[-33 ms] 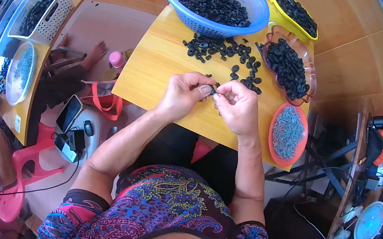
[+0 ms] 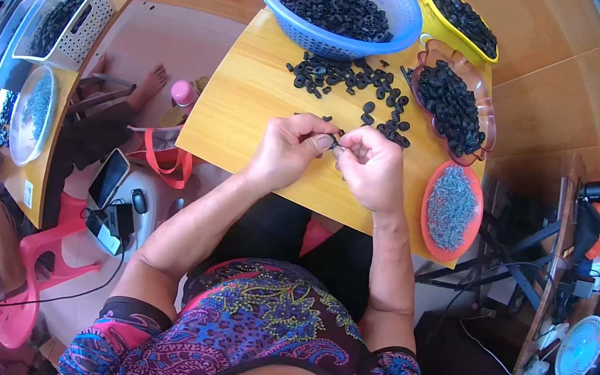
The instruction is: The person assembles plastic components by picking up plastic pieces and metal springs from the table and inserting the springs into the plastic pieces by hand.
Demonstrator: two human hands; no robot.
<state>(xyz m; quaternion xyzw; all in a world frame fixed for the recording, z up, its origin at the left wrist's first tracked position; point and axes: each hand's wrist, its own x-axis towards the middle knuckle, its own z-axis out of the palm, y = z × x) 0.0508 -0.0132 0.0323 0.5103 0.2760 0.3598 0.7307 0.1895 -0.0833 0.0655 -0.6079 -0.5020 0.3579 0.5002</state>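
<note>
Over the near part of the yellow wooden table (image 2: 239,105), both hands meet at the fingertips. My left hand (image 2: 291,149) pinches a small black plastic part (image 2: 333,141) between thumb and forefinger. My right hand (image 2: 372,168) is closed in a pinch against that part's right side; whatever tiny piece it has is too small to make out. Beyond the fingers lie loose black plastic parts (image 2: 329,75), some round with a hole. A red-orange dish (image 2: 427,226) of small silvery metal pieces (image 2: 451,210) stands to the right of my right hand.
A blue basket (image 2: 333,43), a yellow basket (image 2: 446,33) and a pinkish clear tray (image 2: 488,128), all with black parts, line the table's far and right sides. At left, another person's arm (image 2: 2,233) rests by a second table with a white basket (image 2: 83,33).
</note>
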